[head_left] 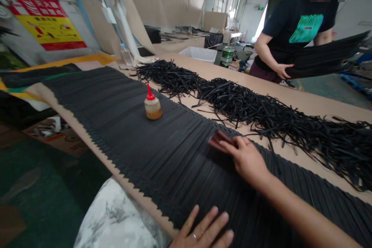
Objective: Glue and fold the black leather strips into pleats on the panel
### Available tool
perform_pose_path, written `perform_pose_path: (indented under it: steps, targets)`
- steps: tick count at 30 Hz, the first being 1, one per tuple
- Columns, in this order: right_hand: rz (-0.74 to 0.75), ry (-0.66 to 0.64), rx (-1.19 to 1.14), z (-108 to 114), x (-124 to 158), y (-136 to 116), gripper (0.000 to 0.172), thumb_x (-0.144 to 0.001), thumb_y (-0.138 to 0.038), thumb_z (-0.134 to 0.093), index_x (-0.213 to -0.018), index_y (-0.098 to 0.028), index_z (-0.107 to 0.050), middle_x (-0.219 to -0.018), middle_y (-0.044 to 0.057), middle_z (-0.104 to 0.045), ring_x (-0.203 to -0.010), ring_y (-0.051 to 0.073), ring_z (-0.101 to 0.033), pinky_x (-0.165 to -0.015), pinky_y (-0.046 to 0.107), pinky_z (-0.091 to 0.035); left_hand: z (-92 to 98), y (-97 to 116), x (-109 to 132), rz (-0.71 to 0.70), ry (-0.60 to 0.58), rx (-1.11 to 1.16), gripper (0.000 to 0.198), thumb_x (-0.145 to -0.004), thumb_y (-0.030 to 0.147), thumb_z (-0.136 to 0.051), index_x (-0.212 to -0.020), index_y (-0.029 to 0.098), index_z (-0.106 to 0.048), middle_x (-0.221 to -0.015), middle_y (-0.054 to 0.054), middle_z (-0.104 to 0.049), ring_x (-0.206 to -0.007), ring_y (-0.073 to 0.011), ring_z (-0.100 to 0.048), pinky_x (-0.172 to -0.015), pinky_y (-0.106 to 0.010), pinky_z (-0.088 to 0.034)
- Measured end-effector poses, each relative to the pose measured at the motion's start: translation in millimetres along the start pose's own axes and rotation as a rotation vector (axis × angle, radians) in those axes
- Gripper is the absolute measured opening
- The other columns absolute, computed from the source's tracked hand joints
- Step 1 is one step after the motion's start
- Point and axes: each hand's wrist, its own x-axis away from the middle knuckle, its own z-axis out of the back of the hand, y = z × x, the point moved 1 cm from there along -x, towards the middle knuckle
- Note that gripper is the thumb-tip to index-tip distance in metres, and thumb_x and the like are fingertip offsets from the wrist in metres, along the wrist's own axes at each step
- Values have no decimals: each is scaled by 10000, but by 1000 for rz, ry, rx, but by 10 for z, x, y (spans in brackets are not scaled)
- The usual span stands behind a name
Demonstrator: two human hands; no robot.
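Observation:
A long sheet of black strips (pixel 122 124), with jagged long edges, lies over the tabletop. My right hand (pixel 250 159) grips a flat reddish-brown block (pixel 221 142) and holds it at the sheet's surface; both are slightly blurred, and I cannot tell what the block is made of. Near the sheet's front edge my left hand (pixel 205 232) rests flat with its fingers spread, a ring on one finger. Farther left, a small squeeze bottle (pixel 153 106) with a red pointed cap and amber liquid stands upright on the sheet.
Heaps of loose black strips (pixel 241 104) run along the table (pixel 226 68) behind the sheet. A clear plastic bottle (pixel 126 55) stands at the far left. Across the table, a person (pixel 296 35) holds a black sheet (pixel 325 60). A white bin (pixel 199 53) sits beyond the table.

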Motion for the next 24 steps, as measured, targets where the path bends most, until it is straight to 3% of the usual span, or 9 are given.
perform_pose_path:
  steps: [2,4,6,10,13,15,17,21,24]
  targets:
    - [252,-51,-64,-62,137,-368,520,-976,-283,-479,-1486,-386,-473,-1193,111,-564,-1020,251,-484,-859,373,-383,77,-233,143,88,-103,-8,468,-1034,449,-439,-1476,306,-483,-1565,-51,-447,-1487,-287,-319,-1246,-570,-12]
    - [322,-79,-79,-157,77,-488,505,-987,-309,-473,-1484,-397,-470,-1181,105,-568,-1015,247,-482,-858,374,-375,99,-396,271,117,-143,-18,485,-1030,470,-435,-1488,311,-467,-1539,-56,-480,-1489,-288,-309,-1240,-572,16]
    - [196,-81,-41,-262,-197,-324,514,-991,-253,-445,-1482,-401,-478,-1180,106,-563,-1031,243,-478,-880,370,-368,75,-463,347,109,-150,-22,453,-1039,383,-442,-1491,347,-454,-1533,-34,-491,-1481,-273,-323,-1237,-574,15]
    - [-92,-126,34,-393,-928,344,533,-986,-191,-411,-1465,-403,-511,-1169,97,-555,-1004,222,-491,-900,346,-375,13,-431,337,125,-100,8,427,-1048,336,-435,-1472,357,-478,-1514,-16,-515,-1443,-245,-385,-1249,-529,-25]
    - [-164,-118,56,-327,-1166,530,505,-982,-198,-417,-1434,-369,-560,-1157,107,-559,-960,217,-503,-868,338,-394,35,-423,295,128,-56,20,409,-1058,363,-406,-1454,345,-506,-1497,-20,-533,-1420,-233,-418,-1253,-507,-43]
    - [-180,-79,71,-225,-1097,348,512,-980,-194,-405,-1452,-332,-547,-1165,124,-551,-978,229,-503,-870,348,-402,93,-488,311,116,-20,14,404,-1065,351,-375,-1440,333,-527,-1485,-33,-543,-1419,-241,-422,-1250,-517,-58]
    - [-128,-32,57,-132,-896,-60,549,-972,-180,-407,-1495,-324,-488,-1187,133,-539,-1015,242,-493,-884,358,-406,169,-626,389,141,-7,-11,415,-1064,330,-357,-1436,299,-538,-1485,-57,-539,-1440,-265,-393,-1246,-526,-78]
    - [289,-40,-89,-115,-508,-1033,552,-960,-255,-501,-1496,-377,-455,-1201,115,-543,-1025,244,-476,-879,359,-402,231,-985,702,331,-110,-123,512,-995,401,-446,-1465,210,-513,-1499,-124,-512,-1478,-325,-319,-1243,-518,-71]
    - [366,-37,-69,-249,-665,-1243,534,-958,-281,-518,-1485,-359,-474,-1172,119,-553,-1023,248,-473,-856,357,-393,139,-1122,919,331,-124,-164,570,-946,450,-515,-1480,253,-494,-1463,-115,-550,-1477,-325,-317,-1241,-521,-58]
